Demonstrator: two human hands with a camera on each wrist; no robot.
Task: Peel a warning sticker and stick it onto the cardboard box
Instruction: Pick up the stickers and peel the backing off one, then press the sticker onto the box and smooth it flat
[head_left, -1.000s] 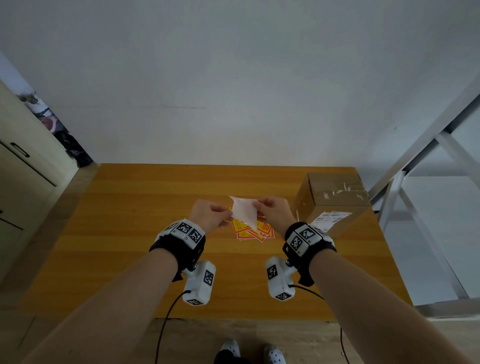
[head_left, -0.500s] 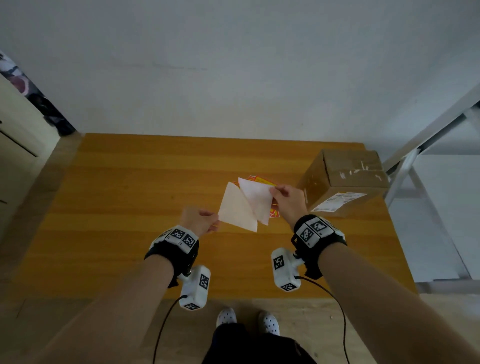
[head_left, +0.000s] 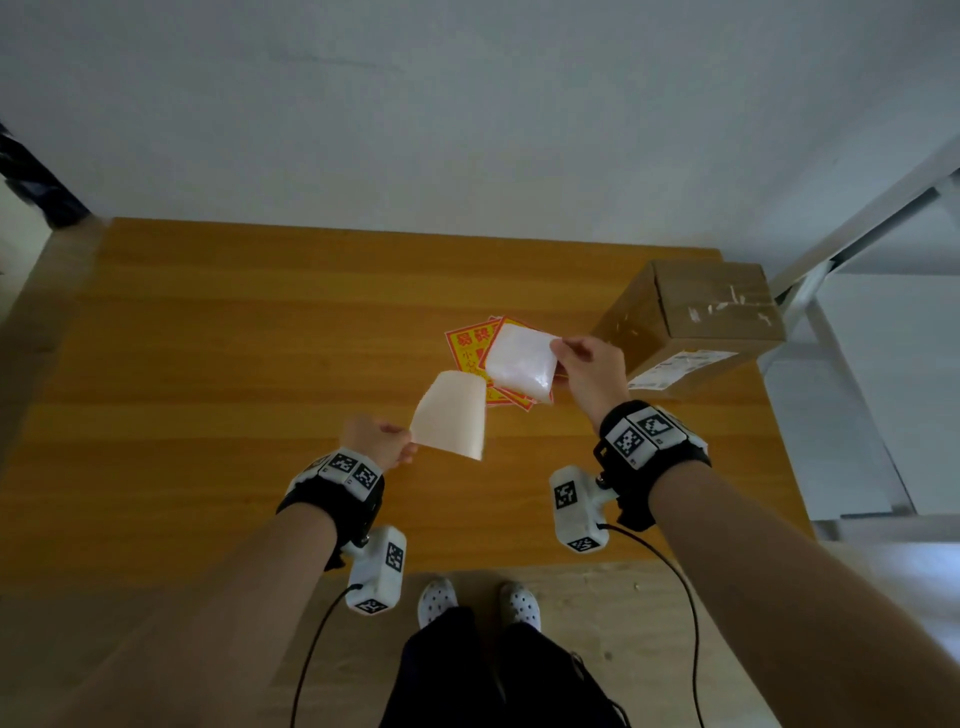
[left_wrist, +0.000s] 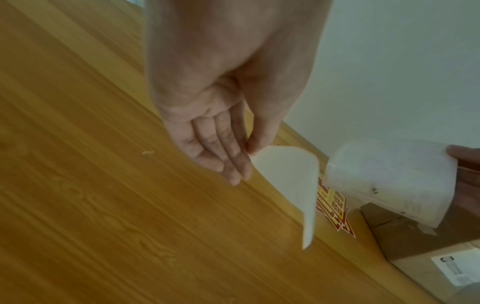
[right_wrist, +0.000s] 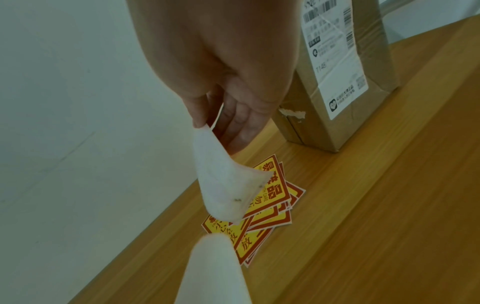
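My right hand (head_left: 558, 351) pinches one corner of a peeled warning sticker (head_left: 519, 364), its white back facing me; a red border shows by the thumb (right_wrist: 200, 121). My left hand (head_left: 408, 447) pinches the cream backing paper (head_left: 452, 415) by a corner, lower and to the left, apart from the sticker. In the left wrist view the backing paper (left_wrist: 291, 181) curls down from thumb and fingers (left_wrist: 233, 156). A stack of yellow-and-red stickers (head_left: 467, 345) lies on the wooden table (head_left: 234, 364) under both sheets. The cardboard box (head_left: 717, 317) stands just right of my right hand, shipping label (right_wrist: 335, 61) facing me.
A white metal rack (head_left: 831, 260) stands right of the table, close to the box. A pale wall runs along the table's far edge. My shoes (head_left: 478, 603) and the wrist-camera cables hang below the near edge.
The sticker and its backing have come fully apart. My left hand has drawn the backing down and left; my right hand has carried the sticker right, nearer the box.
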